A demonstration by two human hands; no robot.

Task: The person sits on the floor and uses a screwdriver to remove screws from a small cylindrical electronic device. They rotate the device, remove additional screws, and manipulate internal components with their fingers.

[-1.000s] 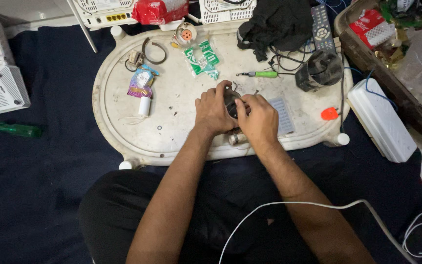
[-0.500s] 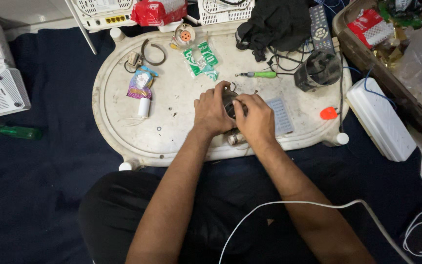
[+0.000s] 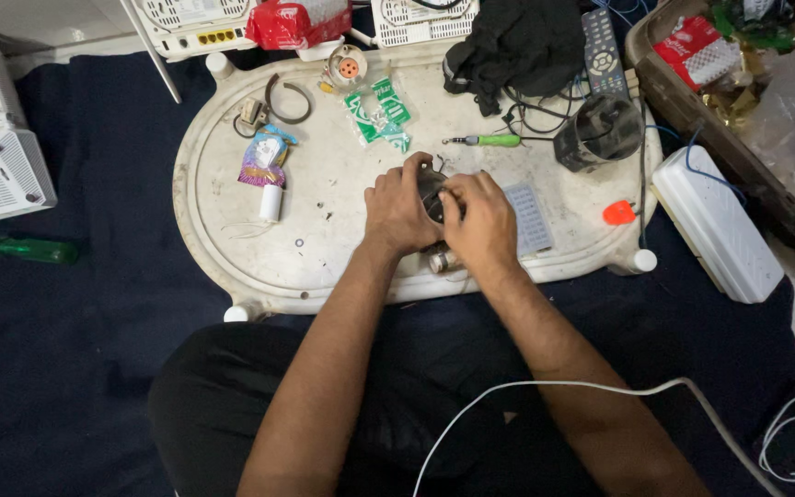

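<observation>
Both hands, left (image 3: 399,213) and right (image 3: 480,221), close around a small dark round part (image 3: 432,195) at mid-bench (image 3: 223,184); work appears midway, green screwdriver (image 3: 485,141) lying unused nearby.

On the oval white tray (image 3: 232,258) lie 1 green-handled screwdriver (image 3: 488,141), 1 green packet (image 3: 377,114), 1 colourful sachet (image 3: 264,158), 1 small white cylinder (image 3: 271,202), 1 ribbed grey panel (image 3: 531,219), 1 orange cap (image 3: 618,213), 1 black cup-shaped part (image 3: 598,133) and 1 remote control (image 3: 602,51). On the dark cloth (image 3: 94,368) lie 1 more green-handled screwdriver (image 3: 28,248) and 1 long white box (image 3: 716,235). 2 hands are in view, 1 left hand (image 3: 399,210) and 1 right hand (image 3: 480,221), and 2 white vented boxes (image 3: 197,17) stand at the tray's far edge.
</observation>
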